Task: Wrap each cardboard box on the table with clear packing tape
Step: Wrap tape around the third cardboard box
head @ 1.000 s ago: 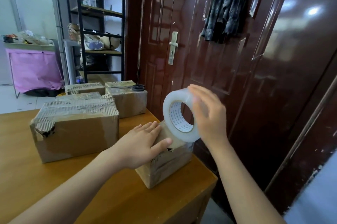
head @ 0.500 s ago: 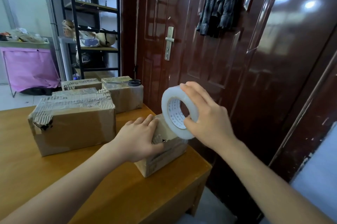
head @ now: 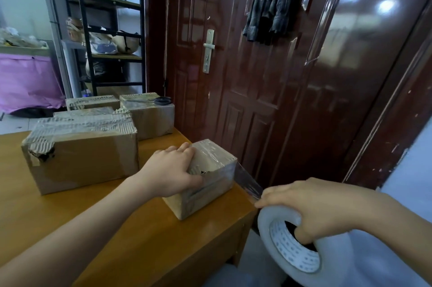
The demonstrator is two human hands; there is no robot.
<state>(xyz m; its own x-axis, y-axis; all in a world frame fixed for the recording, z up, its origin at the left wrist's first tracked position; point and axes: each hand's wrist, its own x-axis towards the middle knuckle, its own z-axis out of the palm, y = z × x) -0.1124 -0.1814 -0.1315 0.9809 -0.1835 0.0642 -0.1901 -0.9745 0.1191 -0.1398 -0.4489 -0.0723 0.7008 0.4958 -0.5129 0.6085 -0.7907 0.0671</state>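
A small cardboard box [head: 211, 184] stands at the table's right front corner, its top and side glossy with clear tape. My left hand [head: 170, 171] lies on its left top edge, thumb down the near side, holding it. My right hand [head: 318, 207] grips the big roll of clear tape [head: 294, 256] low and to the right, off the table's edge, thumb through the core. A taut strip of tape [head: 247, 182] runs from the box's right edge down to the roll.
A larger taped box [head: 93, 153] sits left of the small one on the wooden table [head: 117, 228]. Further boxes stand behind, one [head: 149, 118] with scissors [head: 161, 100] on top. A dark red door [head: 257, 76] is close on the right; shelving stands behind.
My right hand has pulled the roll from above the small box down and right past the table edge, drawing out a strip. My left hand stays on the box.
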